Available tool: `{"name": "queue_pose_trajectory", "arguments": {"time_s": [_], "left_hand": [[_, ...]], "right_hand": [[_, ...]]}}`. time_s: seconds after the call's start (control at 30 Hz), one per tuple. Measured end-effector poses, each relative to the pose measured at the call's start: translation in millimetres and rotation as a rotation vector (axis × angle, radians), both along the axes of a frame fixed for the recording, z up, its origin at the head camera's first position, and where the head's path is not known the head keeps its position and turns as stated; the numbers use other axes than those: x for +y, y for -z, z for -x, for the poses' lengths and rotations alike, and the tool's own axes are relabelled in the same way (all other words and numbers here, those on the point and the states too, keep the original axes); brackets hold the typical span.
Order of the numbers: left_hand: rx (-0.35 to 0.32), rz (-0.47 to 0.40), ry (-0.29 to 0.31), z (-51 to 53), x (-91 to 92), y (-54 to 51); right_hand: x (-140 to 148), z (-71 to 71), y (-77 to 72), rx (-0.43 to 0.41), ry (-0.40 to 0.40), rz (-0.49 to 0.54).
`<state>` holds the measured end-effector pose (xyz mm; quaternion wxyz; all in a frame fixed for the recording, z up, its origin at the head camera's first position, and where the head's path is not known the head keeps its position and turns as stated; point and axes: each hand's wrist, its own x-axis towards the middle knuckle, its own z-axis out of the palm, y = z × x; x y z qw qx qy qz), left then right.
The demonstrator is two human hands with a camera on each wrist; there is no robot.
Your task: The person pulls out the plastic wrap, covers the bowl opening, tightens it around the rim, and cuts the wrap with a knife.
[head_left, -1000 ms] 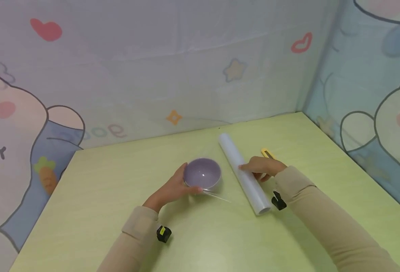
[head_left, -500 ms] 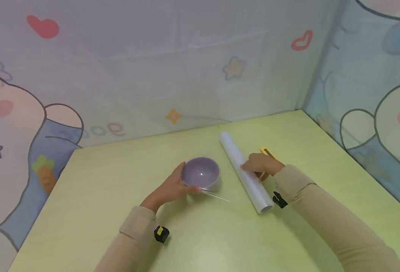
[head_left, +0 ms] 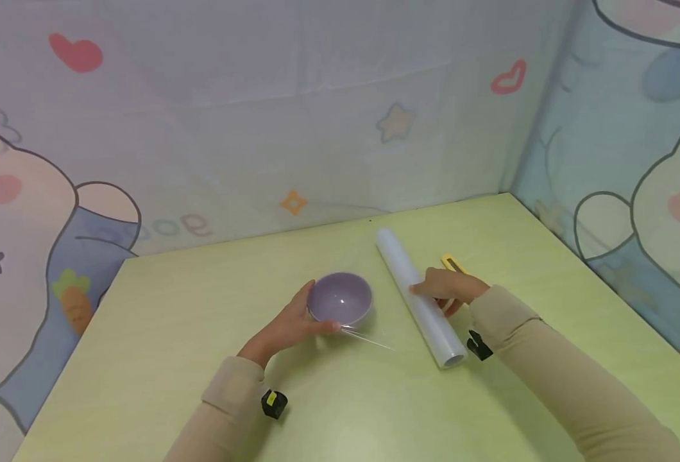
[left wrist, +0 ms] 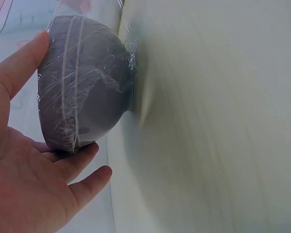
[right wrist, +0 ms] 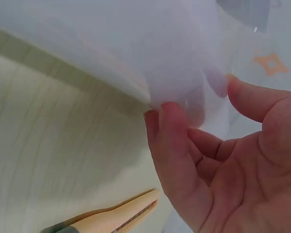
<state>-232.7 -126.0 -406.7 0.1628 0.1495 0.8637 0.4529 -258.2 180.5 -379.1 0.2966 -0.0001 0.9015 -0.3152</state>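
Observation:
A purple bowl [head_left: 340, 299] stands on the table, and my left hand [head_left: 287, 328] holds it by its left side, thumb at the near rim. In the left wrist view, wrinkled clear cling film clings to the outside of the bowl [left wrist: 94, 87]. Creased strands of cling film [head_left: 369, 339] stretch from near my thumb towards the right. Right of the bowl lies a long white roll of cling film [head_left: 412, 282], set diagonally. My right hand [head_left: 450, 287] grips it around the middle, thumb on the upper side; in the right wrist view the fingers [right wrist: 174, 141] curl at its edge.
A yellow utility knife [head_left: 452, 263] lies just beyond my right hand, partly hidden by it. The pale green table [head_left: 161, 359] meets a cartoon-printed cloth backdrop [head_left: 230, 128] at the back. More printed cloth [head_left: 611, 160] hangs along the right side.
The roll has shifted slightly to the right with my right hand, so its gap to the bowl is a little wider. Both hands keep their hold.

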Motion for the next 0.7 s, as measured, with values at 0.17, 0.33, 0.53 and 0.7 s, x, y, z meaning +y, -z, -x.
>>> {"name": "queue_pose_trajectory", "arguments": {"time_s": [0.17, 0.33, 0.53, 0.7], "left_hand": [[0.002, 0.002, 0.014, 1.3, 1.2, -1.4], [-0.011, 0.003, 0.021, 0.8, 2.7, -3.2], [-0.032, 0.004, 0.063, 3.8, 6.3, -7.2], [-0.065, -0.018, 0.055, 4.4, 4.8, -4.2]], "right_hand": [[3, 0.9, -0.5, -0.029, -0.019, 0.032], [7, -0.1, 1.1, -0.023, -0.02, 0.058], [17, -2.9, 5.9, -0.011, -0.064, 0.076], [17, -4.2, 5.5, -0.004, -0.102, 0.069]]}}
